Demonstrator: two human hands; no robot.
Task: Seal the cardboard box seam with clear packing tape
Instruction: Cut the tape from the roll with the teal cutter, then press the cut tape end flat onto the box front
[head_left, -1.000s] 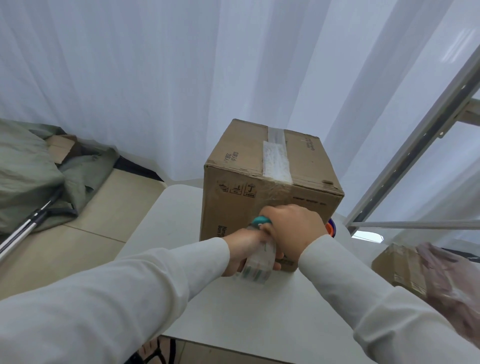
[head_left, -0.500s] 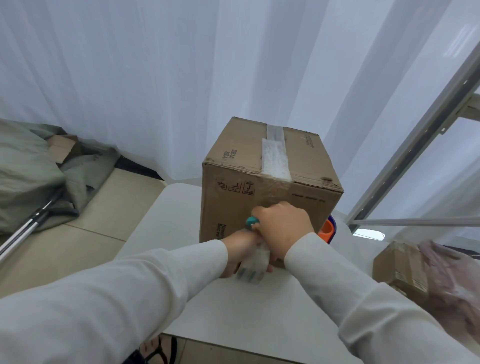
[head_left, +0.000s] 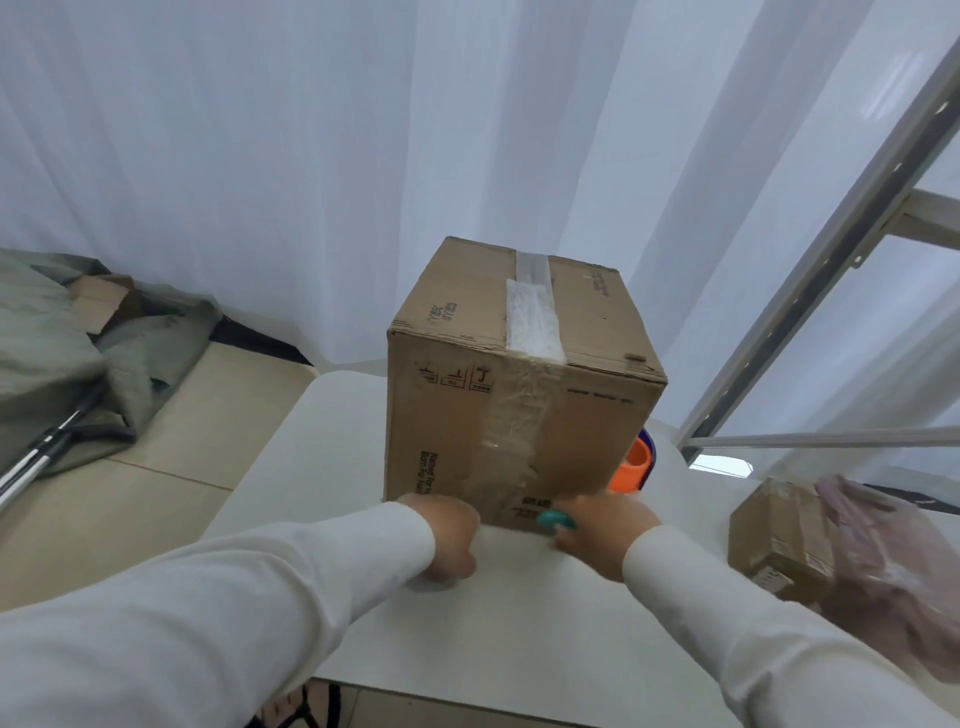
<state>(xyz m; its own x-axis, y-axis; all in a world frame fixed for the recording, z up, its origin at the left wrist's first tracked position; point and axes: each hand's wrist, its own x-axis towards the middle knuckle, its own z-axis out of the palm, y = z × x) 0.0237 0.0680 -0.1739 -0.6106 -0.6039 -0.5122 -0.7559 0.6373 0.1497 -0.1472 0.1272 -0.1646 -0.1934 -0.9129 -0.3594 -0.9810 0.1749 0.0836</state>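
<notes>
I see the cardboard box (head_left: 519, 395) standing upright on the white table (head_left: 291, 457), with clear tape (head_left: 522, 415) running over its top and down the near face. My left hand (head_left: 447, 538) is curled at the box's bottom edge; what it holds, I cannot tell. My right hand (head_left: 602, 527) grips a teal-handled tool (head_left: 557, 519) against the box's base.

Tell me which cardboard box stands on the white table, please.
The large box with clear tape down its front stands on the white table. The smaller box, at the right, lies beyond the table's edge, beside a pinkish plastic bag.
</notes>
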